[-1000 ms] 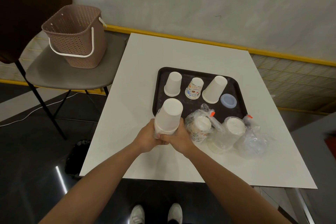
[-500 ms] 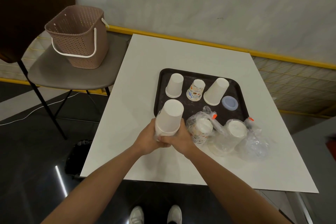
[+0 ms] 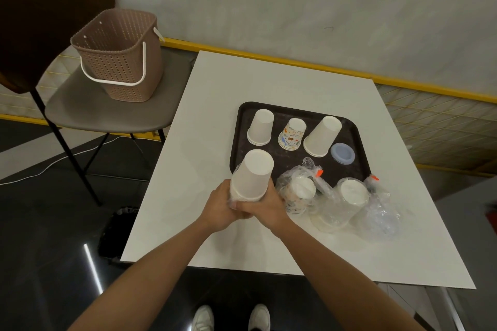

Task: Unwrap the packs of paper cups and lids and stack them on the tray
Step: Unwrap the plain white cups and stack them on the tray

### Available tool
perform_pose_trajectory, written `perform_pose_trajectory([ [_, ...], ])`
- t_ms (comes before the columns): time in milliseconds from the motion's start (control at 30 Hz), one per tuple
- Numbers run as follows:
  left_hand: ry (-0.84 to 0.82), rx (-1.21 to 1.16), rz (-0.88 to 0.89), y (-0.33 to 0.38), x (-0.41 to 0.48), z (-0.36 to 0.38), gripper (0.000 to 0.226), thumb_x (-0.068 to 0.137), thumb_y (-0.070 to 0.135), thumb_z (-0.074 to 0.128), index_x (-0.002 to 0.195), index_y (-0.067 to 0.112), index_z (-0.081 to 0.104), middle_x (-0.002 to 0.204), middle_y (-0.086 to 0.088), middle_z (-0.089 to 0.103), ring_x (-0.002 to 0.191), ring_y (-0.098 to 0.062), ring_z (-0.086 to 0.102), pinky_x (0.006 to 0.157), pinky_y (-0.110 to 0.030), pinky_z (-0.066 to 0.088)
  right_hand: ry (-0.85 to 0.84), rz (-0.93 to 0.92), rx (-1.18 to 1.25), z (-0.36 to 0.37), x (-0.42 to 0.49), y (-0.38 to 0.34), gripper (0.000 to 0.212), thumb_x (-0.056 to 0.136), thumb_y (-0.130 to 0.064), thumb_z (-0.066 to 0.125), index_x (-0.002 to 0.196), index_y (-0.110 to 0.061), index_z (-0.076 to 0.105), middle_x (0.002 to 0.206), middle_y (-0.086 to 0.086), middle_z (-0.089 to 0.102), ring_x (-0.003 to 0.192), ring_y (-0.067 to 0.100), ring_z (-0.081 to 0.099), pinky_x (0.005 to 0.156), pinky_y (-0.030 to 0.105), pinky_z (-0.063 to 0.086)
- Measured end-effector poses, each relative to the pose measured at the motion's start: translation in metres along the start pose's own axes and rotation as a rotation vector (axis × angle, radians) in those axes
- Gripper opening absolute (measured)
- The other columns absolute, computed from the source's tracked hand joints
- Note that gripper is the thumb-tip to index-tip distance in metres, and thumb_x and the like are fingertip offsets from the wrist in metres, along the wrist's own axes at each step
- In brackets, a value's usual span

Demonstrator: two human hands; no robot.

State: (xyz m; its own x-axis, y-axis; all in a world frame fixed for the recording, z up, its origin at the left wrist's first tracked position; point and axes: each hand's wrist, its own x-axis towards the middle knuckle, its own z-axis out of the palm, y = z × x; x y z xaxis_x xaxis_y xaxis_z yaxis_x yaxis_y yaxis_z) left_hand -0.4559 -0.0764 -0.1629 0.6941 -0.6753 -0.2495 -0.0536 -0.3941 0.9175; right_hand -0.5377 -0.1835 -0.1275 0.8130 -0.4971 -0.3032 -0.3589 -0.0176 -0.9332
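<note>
**Cups half out of their wrap, held at the tray's near left corner**

Cups, a white stack standing upside down, sit between both hands just at the near left corner of the tray. The left hand and the right hand close around the base of the stack, where clear wrap is bunched at the rims; the fingers meet in front of it. Most of the stack above the hands looks bare, so the step in hand seems to be pulling the wrap down off this pack.

Further out, three unwrapped stacks stand upside down along the tray's far side: a white stack, a printed stack and a taller white stack, with a blue lid beside the last. To the right of the hands, three packs remain wrapped: printed cups, a pack of lids and a clear pack on the table.

The next move likely calls for freeing the last wrap from under the rims while one hand steadies the stack, then setting it in the open space on the tray. The thin plastic may cling and tip the cups.
</note>
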Motion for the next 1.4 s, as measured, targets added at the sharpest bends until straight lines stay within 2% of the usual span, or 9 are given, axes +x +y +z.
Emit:
perform_pose_trajectory([
  [200, -0.044, -0.037, 0.013, -0.001, -0.003, -0.01, 0.085, 0.045, 0.047, 0.09, 0.118, 0.028, 0.05, 0.114, 0.005, 0.061, 0.105, -0.021, 0.062, 0.081, -0.043, 0.058, -0.03, 0.006, 0.041, 0.001, -0.002, -0.004, 0.091, 0.048, -0.021, 0.092, 0.123, -0.027, 0.041, 0.116, -0.01, 0.058, 0.11, 0.008, 0.055, 0.075, 0.022, 0.053],
  [333, -0.108, -0.153, 0.064, 0.009, -0.006, -0.013, 0.074, 0.058, 0.018, 0.086, 0.119, 0.03, 0.046, 0.116, 0.005, 0.06, 0.108, -0.012, 0.06, 0.086, -0.031, 0.055, -0.066, -0.054, 0.066, 0.001, -0.002, -0.01, 0.093, 0.046, -0.023, 0.092, 0.124, -0.029, 0.04, 0.121, -0.006, 0.057, 0.113, 0.009, 0.055, 0.081, 0.023, 0.053],
  [500, -0.144, -0.187, 0.064, 0.01, -0.01, -0.024, 0.096, 0.056, 0.031, 0.086, 0.136, 0.031, 0.032, 0.132, 0.009, 0.05, 0.122, -0.012, 0.05, 0.097, -0.033, 0.05, -0.089, -0.101, 0.053, 0.005, -0.003, -0.012, 0.097, 0.043, -0.035, 0.088, 0.126, -0.033, 0.038, 0.124, -0.007, 0.054, 0.118, 0.01, 0.051, 0.098, 0.037, 0.049],
  [733, -0.132, -0.174, 0.046, 0.009, -0.013, -0.029, 0.094, 0.059, 0.023, 0.089, 0.136, 0.032, 0.035, 0.129, 0.009, 0.052, 0.119, -0.013, 0.052, 0.09, -0.033, 0.055, -0.114, -0.136, 0.009, 0.006, -0.002, -0.008, 0.089, 0.053, -0.016, 0.089, 0.123, -0.035, 0.038, 0.124, -0.009, 0.054, 0.118, 0.008, 0.052, 0.1, 0.037, 0.048],
  [933, -0.112, -0.224, -0.006, 0.014, -0.019, -0.029, 0.083, 0.063, 0.001, 0.084, 0.128, 0.021, 0.037, 0.116, 0.009, 0.056, 0.102, -0.004, 0.057, 0.068, -0.014, 0.052, -0.086, -0.139, 0.03, 0.005, -0.001, -0.005, 0.099, 0.048, -0.017, 0.089, 0.13, -0.024, 0.035, 0.125, -0.003, 0.055, 0.118, 0.012, 0.053, 0.094, 0.031, 0.051],
  [1000, -0.115, -0.198, -0.002, 0.016, -0.018, -0.028, 0.08, 0.064, 0.002, 0.084, 0.128, 0.019, 0.04, 0.118, 0.006, 0.057, 0.104, -0.005, 0.057, 0.067, -0.012, 0.051, -0.078, -0.14, 0.027, 0.004, -0.001, -0.006, 0.098, 0.047, -0.017, 0.088, 0.129, -0.024, 0.035, 0.123, -0.004, 0.055, 0.115, 0.009, 0.054, 0.09, 0.027, 0.051],
  [1200, -0.047, -0.137, -0.039, 0.017, -0.021, -0.026, 0.079, 0.053, 0.027, 0.088, 0.122, 0.023, 0.052, 0.112, 0.011, 0.064, 0.104, -0.01, 0.062, 0.081, -0.024, 0.053, -0.055, -0.139, 0.021, 0.005, -0.003, -0.009, 0.101, 0.043, -0.028, 0.088, 0.13, -0.02, 0.038, 0.123, 0.0, 0.058, 0.114, 0.012, 0.057, 0.092, 0.033, 0.052],
  [1333, -0.004, -0.096, -0.022, 0.018, -0.025, -0.03, 0.066, 0.058, 0.018, 0.09, 0.115, 0.022, 0.056, 0.103, 0.012, 0.067, 0.094, -0.006, 0.065, 0.07, -0.011, 0.05, -0.057, -0.134, -0.008, 0.002, -0.002, -0.008, 0.094, 0.049, -0.014, 0.088, 0.131, -0.015, 0.041, 0.12, 0.003, 0.062, 0.112, 0.018, 0.06, 0.09, 0.035, 0.053],
  [1400, 0.009, -0.084, -0.015, 0.02, -0.027, -0.033, 0.064, 0.057, 0.019, 0.09, 0.112, 0.021, 0.056, 0.1, 0.011, 0.068, 0.092, -0.01, 0.066, 0.072, -0.013, 0.052, -0.064, -0.127, -0.003, 0.0, -0.003, -0.009, 0.089, 0.053, -0.005, 0.087, 0.13, -0.014, 0.043, 0.119, 0.004, 0.063, 0.111, 0.019, 0.061, 0.086, 0.031, 0.054],
])
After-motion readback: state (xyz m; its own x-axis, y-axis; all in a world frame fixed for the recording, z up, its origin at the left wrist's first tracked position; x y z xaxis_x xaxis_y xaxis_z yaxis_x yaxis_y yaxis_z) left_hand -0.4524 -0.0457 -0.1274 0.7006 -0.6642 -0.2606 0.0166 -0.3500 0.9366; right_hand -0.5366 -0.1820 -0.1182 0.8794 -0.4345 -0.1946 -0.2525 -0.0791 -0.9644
